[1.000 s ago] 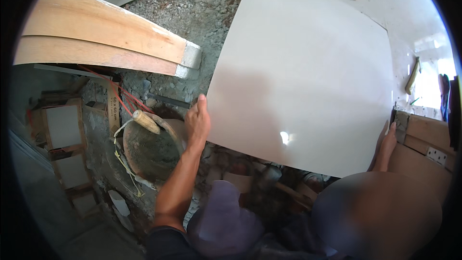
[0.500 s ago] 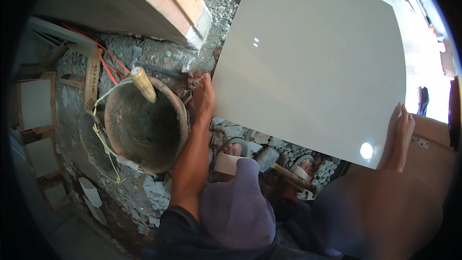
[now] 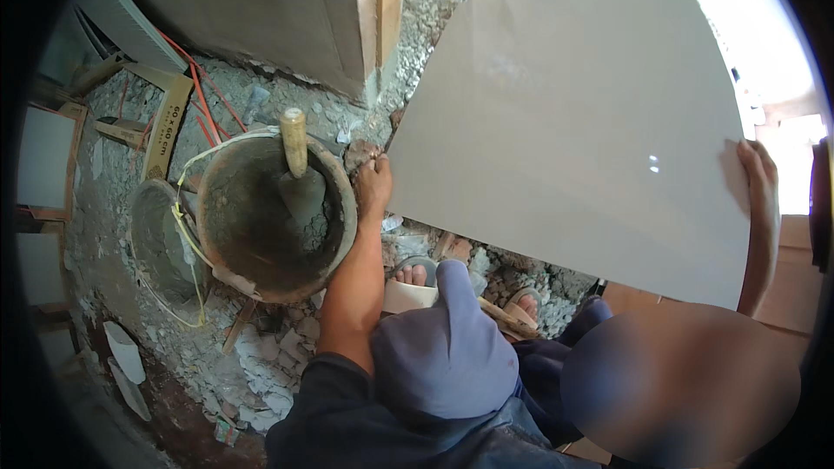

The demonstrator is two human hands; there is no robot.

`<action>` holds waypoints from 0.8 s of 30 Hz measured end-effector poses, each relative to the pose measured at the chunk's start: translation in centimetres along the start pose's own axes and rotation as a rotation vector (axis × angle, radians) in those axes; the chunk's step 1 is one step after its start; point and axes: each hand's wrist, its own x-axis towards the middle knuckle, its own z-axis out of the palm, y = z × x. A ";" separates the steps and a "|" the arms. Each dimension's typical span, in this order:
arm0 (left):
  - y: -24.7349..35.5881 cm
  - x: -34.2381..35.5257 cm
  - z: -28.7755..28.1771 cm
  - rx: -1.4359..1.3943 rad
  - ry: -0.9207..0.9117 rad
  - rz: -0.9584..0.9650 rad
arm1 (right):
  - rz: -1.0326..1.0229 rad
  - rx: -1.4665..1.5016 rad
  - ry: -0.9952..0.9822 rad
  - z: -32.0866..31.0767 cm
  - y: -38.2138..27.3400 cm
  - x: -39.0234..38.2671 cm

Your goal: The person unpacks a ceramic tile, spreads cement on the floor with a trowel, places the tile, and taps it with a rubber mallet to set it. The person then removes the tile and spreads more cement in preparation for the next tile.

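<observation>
A large, glossy beige floor tile spans the space in front of me, tilted. My left hand is closed at its left edge, near the lower left corner. My right hand grips the right edge, with its fingertips showing on the tile's face. Beside my left forearm stands a round mortar bucket with grey mortar inside. A trowel with a wooden handle stands in it, blade down. Lumps of rubble lie next to my left hand.
Sandaled feet stand on rubble below the tile, near a wooden tool handle. A second bucket, a cardboard strip and red cords lie left. A wall corner juts in beyond the bucket. Purple cloth fills the lower middle.
The view has shifted, and the tile's tilt has changed. My right hand appears higher on the right edge. More of the trowel blade shows, and the hammer head by the feet is now hidden.
</observation>
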 end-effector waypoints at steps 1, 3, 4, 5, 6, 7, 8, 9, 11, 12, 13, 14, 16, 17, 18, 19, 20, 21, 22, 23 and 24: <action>0.1 -0.2 -0.1 -0.022 -0.005 0.018 | -0.086 0.093 -0.002 0.2 -1.9 -0.1; 0.6 -0.6 -0.5 -0.125 0.004 0.080 | -0.138 0.088 -0.044 0.1 -5.8 -0.1; 0.9 -1.2 -0.5 -0.208 0.016 0.111 | -0.189 0.090 -0.076 0.1 -7.7 0.2; 1.4 -2.0 -0.9 -0.285 0.029 0.144 | -0.156 0.131 -0.146 0.1 -9.5 0.4; 2.0 -2.6 -1.5 -0.280 -0.015 0.113 | -0.143 0.168 -0.202 0.3 -11.0 1.0; 2.8 -3.7 -2.2 -0.400 0.006 0.151 | -0.074 0.157 -0.219 0.6 -12.3 1.9; 3.8 -5.2 -2.7 -0.521 0.010 0.174 | -0.129 0.217 -0.233 1.1 -13.1 2.7; 5.2 -6.6 -3.3 -0.628 -0.002 0.167 | -0.080 0.216 -0.179 1.9 -13.8 3.5; 8.0 -9.4 -5.8 -0.591 0.033 0.731 | -0.225 0.221 -0.133 3.6 -15.3 4.5; 9.6 -10.6 -7.2 -0.554 0.044 1.008 | -0.349 0.249 -0.089 4.8 -16.5 5.1; 11.4 -11.3 -8.6 -0.503 0.057 1.075 | -0.441 0.262 -0.029 5.8 -17.6 5.1; 12.9 -11.9 -9.9 -0.443 0.066 1.149 | -0.274 0.296 -0.125 5.8 -18.9 4.9; 15.9 -12.1 -11.9 -0.376 0.042 1.200 | -0.152 0.373 -0.228 6.9 -22.6 4.5; 16.9 -12.2 -12.5 -0.373 0.014 1.159 | -0.189 0.410 -0.240 7.5 -23.7 4.3; 17.4 -12.5 -12.9 -0.318 0.098 1.107 | -0.184 0.301 -0.237 7.3 -24.9 3.9; 18.0 -12.3 -12.8 -0.358 0.160 1.136 | -0.276 0.371 -0.157 8.3 -25.2 3.7; 18.0 -12.4 -12.8 -0.383 0.211 1.144 | -0.372 0.432 -0.080 8.7 -25.8 3.1; 18.0 -12.2 -12.6 -0.410 0.253 1.114 | -0.572 0.665 0.094 9.5 -25.5 2.9; 17.8 -11.9 -12.5 -0.385 0.292 1.115 | -0.625 0.671 0.007 9.5 -25.3 2.3; 17.7 -11.4 -12.3 -0.365 0.339 1.115 | -0.667 0.665 -0.087 9.7 -25.0 2.4; 17.5 -10.9 -12.3 -0.347 0.388 1.112 | -0.705 0.658 -0.182 9.8 -24.7 2.2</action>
